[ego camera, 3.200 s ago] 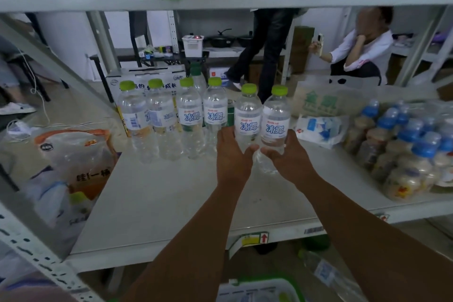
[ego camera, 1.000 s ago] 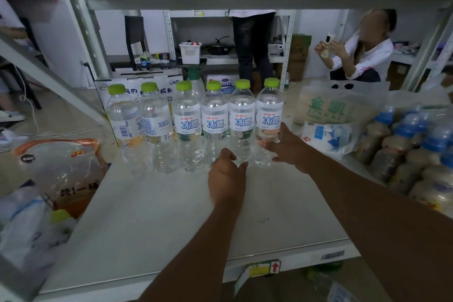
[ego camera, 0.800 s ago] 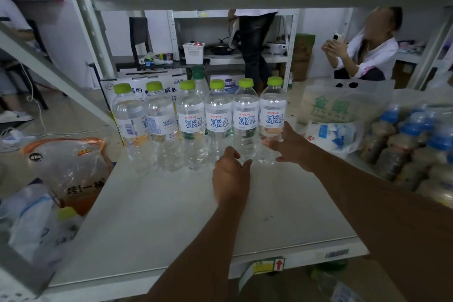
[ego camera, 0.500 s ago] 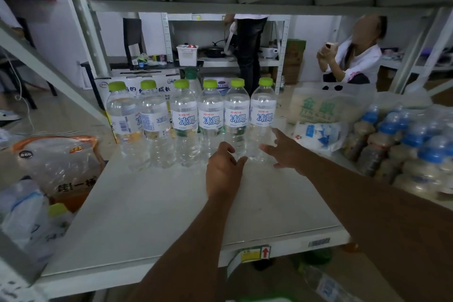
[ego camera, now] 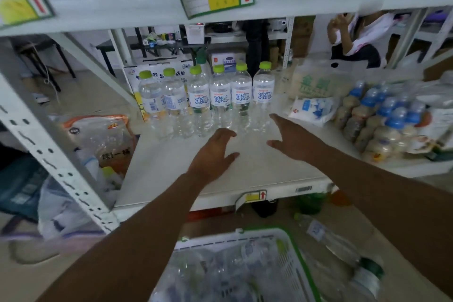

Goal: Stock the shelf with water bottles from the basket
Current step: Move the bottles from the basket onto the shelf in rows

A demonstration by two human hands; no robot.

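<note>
Water bottles [ego camera: 241, 98] with green caps stand upright in a row of six at the back of the white shelf [ego camera: 257, 171], just beyond both hands. The left hand [ego camera: 215, 152] and right hand [ego camera: 291, 141] hover empty over the shelf, fingers spread and relaxed, apart from the row. More bottles lie in the basket [ego camera: 220, 243] below.

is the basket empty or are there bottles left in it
Not empty: the basket holds a blurred heap of clear bottles.
</note>
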